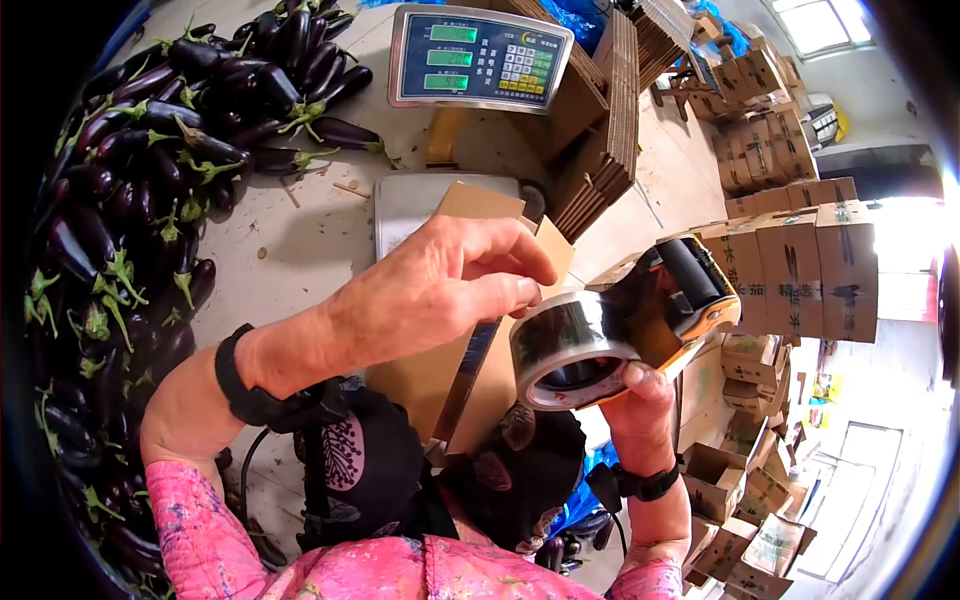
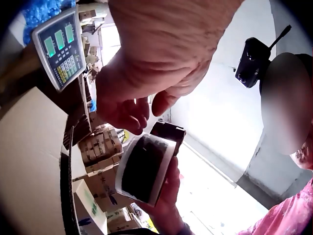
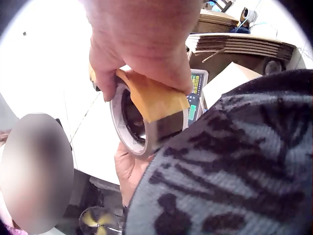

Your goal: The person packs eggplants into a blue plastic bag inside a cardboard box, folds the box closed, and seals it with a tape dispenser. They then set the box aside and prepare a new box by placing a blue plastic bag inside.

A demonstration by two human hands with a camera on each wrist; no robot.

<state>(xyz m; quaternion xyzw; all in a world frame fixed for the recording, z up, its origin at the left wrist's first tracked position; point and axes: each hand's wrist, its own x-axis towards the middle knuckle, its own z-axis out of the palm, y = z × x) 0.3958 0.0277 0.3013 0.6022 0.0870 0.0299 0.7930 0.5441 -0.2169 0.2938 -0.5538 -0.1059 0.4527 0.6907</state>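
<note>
An orange and black tape dispenser [image 1: 690, 290] carries a wide roll of tape [image 1: 575, 345]. My right hand [image 1: 640, 405] grips the dispenser from below, its thumb against the roll's edge; in the right wrist view the right hand [image 3: 142, 44] wraps over the orange frame. My left hand [image 1: 430, 280] is bent beside the roll, fingertips close to the tape's surface. In the left wrist view a gap shows between the left hand's [image 2: 161, 63] thumb and fingers, with nothing seen held there. Below the hands, a cardboard box [image 1: 485, 385] with raised flaps stands against my lap.
A heap of eggplants [image 1: 130, 190] covers the floor at left. A digital scale display [image 1: 480, 58] stands ahead, its platform [image 1: 400, 205] behind the box. Flat cardboard stacks [image 1: 605, 130] lean beside it. Packed cartons [image 1: 790, 270] and loose open boxes [image 1: 715, 480] fill the right side.
</note>
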